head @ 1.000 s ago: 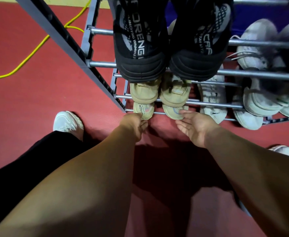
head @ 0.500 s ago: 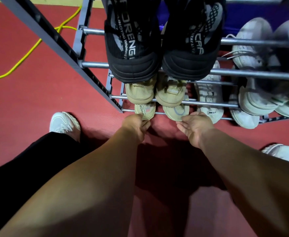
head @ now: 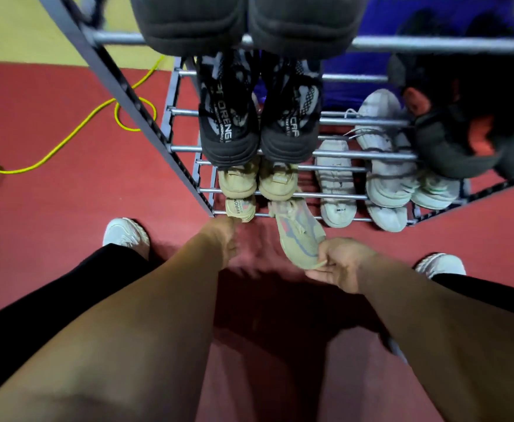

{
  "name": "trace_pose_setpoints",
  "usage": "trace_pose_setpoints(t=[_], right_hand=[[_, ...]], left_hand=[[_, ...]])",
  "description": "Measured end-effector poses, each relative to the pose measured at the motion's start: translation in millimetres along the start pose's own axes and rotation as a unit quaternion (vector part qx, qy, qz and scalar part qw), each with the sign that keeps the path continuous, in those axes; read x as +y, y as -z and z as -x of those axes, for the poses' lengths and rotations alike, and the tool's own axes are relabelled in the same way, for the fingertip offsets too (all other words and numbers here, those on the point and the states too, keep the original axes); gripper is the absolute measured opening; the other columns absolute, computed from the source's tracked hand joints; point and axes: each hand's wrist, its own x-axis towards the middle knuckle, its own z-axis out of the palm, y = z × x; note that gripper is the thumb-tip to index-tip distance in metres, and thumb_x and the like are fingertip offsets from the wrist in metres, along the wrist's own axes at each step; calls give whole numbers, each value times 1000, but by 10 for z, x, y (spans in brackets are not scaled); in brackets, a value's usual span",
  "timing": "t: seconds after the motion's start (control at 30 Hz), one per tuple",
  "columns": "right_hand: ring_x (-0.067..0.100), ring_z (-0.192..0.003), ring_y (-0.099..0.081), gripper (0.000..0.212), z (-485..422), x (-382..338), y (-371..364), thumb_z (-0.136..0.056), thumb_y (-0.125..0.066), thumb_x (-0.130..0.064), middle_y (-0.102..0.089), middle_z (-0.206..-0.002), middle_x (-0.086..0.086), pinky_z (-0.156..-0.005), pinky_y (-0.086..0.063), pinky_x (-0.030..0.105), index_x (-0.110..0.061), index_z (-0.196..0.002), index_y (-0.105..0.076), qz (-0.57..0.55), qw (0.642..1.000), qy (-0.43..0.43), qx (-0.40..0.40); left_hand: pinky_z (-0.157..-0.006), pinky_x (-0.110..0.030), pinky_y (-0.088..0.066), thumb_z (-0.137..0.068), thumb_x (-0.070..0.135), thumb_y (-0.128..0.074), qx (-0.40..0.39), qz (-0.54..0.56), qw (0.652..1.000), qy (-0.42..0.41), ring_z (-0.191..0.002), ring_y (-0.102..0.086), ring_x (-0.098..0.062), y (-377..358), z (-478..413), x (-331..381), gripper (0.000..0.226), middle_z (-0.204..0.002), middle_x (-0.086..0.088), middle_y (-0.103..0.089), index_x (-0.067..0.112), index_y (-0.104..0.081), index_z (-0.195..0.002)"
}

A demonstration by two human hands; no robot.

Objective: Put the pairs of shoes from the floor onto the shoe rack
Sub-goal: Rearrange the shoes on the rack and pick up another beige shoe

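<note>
The tan shoe (head: pixel 299 239) is pinched by its heel in the right hand (head: pixel 341 263), toe aimed at the shoe rack (head: pixel 334 154); the left hand's (head: pixel 222 236) hold on the mate (head: pixel 240 208) cannot be told.

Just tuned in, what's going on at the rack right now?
A person works at the shoe rack, already loaded with black, tan and white pairs. Their right hand pinches the heel of a tan sneaker, angled with its toe at the bottom tier and heel over the floor. The left hand is at the matching sneaker on that tier; its grip is blurred.
</note>
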Motion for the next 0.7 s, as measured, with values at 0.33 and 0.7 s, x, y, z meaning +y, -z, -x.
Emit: trace_pose_setpoints(t=[0.33, 0.7], right_hand=[[23, -50, -47, 18, 1387, 84, 409, -50, -48, -6, -48, -58, 9, -52, -39, 24, -10, -64, -60, 192, 975, 112, -3], [29, -83, -75, 27, 1454, 154, 291, -86, -63, -26, -80, -96, 11, -84, -60, 54, -10, -107, -72, -36, 975, 220, 28]], left_hand=[[-60, -26, -38, -87, 28, -77, 10, -144, 983, -115, -69, -46, -17, 383, 1286, -94, 32, -90, -2, -52, 14, -62, -111], [-80, -37, -57, -90, 26, -73, -168, -175, 969, -48, -78, -61, -18, 509, 1633, -599, 9, -88, -4, -68, 20, -72, -96]])
